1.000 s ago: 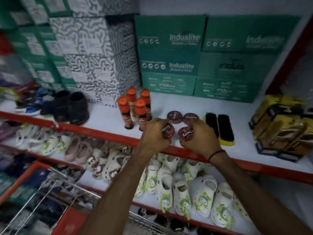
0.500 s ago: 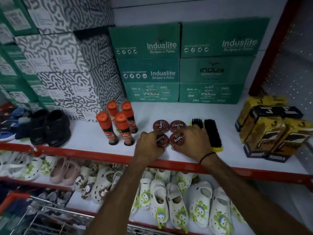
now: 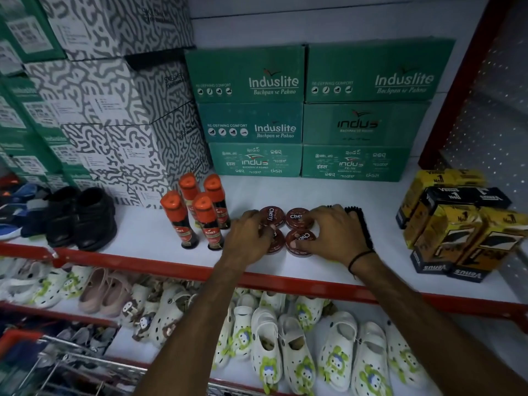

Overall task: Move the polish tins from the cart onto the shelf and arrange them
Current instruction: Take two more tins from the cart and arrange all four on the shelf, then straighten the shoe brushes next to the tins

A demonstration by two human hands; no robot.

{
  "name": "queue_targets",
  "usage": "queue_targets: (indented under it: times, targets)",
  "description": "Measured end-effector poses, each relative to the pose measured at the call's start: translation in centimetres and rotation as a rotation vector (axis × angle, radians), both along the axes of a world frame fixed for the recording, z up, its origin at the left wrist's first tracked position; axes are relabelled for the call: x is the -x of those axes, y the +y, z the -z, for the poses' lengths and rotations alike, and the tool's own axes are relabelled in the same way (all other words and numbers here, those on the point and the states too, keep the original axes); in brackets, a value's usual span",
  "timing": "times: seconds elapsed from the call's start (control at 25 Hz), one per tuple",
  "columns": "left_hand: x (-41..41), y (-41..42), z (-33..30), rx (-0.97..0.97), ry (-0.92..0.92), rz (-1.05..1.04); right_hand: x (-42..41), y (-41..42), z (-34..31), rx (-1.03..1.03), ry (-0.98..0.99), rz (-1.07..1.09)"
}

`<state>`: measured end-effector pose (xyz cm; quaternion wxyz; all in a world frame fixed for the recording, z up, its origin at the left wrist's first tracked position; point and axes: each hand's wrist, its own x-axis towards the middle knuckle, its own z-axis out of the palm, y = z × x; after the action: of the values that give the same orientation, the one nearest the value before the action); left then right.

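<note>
On the white shelf (image 3: pixel 328 192), four polish tins (image 3: pixel 297 217) sat packed two by two near the front edge, both hands on them. Hard on their left stood four orange-capped bottles (image 3: pixel 204 215); a black brush (image 3: pixel 361 224) lay just beside them on the right. Green boxes (image 3: pixel 303 110) walled off the back. Bare shelf lay open behind the tins, and between the brush and the yellow cartons (image 3: pixel 457 224) by the right end.

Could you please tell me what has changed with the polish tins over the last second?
Both hands lowered the two front tins onto the shelf, tight against the back pair. The left hand and right hand remain on them. Bottles and brush stayed put.
</note>
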<state>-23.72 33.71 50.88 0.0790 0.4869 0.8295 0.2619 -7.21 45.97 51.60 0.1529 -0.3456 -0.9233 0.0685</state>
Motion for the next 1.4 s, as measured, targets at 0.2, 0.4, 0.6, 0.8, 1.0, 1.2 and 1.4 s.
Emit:
queue_targets:
  times: [0.2,0.4,0.6,0.8,1.0,1.2,1.4]
  targets:
    - [1.1,1.4,-0.3,0.261,0.069,0.019,0.9,2.0,-0.4,0.115,-0.189,-0.100]
    - [1.0,1.3,0.1,0.209,-0.006,0.033,0.5,2.5,-0.1,0.109,-0.167,-0.131]
    - [1.9,1.5,1.1,0.192,-0.067,0.027,0.5,2.6,0.4,0.092,-0.146,-0.140]
    - [2.2,1.6,1.2,0.175,-0.082,0.027,0.5,2.7,0.5,0.097,-0.152,-0.135]
    - [2.0,1.4,1.3,0.160,-0.013,0.041,0.0,2.5,-0.1,0.118,-0.132,-0.152]
    - [-2.1,2.0,1.4,-0.070,0.017,0.289,-4.8,3.2,-1.3,0.145,-0.100,-0.088]
    - [-6.7,4.2,2.4,0.023,0.261,0.481,-10.2,3.3,-0.7,0.058,-0.197,-0.085]
